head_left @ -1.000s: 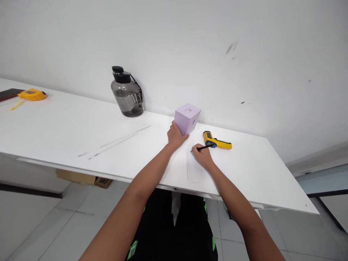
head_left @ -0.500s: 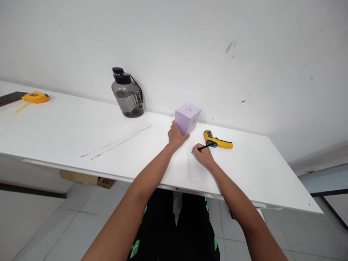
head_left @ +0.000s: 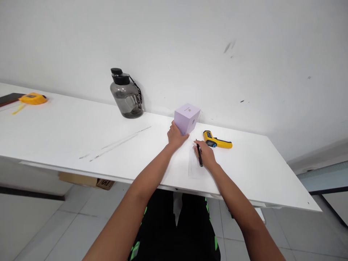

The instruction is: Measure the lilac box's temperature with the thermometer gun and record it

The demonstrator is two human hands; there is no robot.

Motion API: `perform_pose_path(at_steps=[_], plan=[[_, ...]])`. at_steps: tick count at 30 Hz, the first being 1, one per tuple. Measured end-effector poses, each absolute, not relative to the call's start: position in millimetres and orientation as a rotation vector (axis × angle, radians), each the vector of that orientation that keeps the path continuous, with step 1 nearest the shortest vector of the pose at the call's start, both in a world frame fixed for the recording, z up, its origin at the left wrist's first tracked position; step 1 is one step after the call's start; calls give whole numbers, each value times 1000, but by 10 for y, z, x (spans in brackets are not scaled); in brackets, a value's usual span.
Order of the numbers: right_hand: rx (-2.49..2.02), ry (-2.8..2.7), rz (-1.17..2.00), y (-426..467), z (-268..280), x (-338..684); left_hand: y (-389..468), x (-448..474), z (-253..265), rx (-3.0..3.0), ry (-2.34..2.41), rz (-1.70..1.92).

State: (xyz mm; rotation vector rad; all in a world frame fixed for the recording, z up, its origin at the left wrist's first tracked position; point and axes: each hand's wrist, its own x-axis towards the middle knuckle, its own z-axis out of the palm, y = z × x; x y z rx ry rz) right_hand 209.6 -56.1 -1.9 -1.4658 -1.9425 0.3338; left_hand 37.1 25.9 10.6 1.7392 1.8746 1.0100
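Note:
My left hand (head_left: 176, 136) grips the lower near part of a light purple box (head_left: 184, 123), which stands upright by the wall with a small printed mark on top. To its right, my right hand (head_left: 206, 153) is closed on a black pen (head_left: 199, 154), turned so that its length runs toward me. Under that hand lies a sheet of white paper (head_left: 194, 172), faint against the tabletop and partly covered. Just beyond my right hand, a yellow and black infrared thermometer (head_left: 217, 140) lies on its side.
A grey see-through water jug (head_left: 127, 99) with a black lid stands against the wall. On the far left of the white table (head_left: 67, 123) lie a yellow tape measure (head_left: 33, 98) and a dark flat object (head_left: 10, 98). A cardboard box (head_left: 84, 179) sits below the table.
The pen has swung round in my right hand, from pointing at the paper to lying lengthwise toward me. My left hand stays on the purple box.

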Motion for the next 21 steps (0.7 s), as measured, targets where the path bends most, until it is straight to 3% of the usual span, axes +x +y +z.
perform_pose_path(at_steps=[9, 15, 21], plan=[[-1591, -2017, 318, -520, -17, 2134, 262, 363, 97, 1742, 1873, 1026], [-1676, -2001, -135, -445, 144, 2323, 262, 370, 108, 1741, 1890, 1014], [-1940, -1795, -142, -388, 72, 2514, 278, 339, 108, 1690, 1877, 1030]])
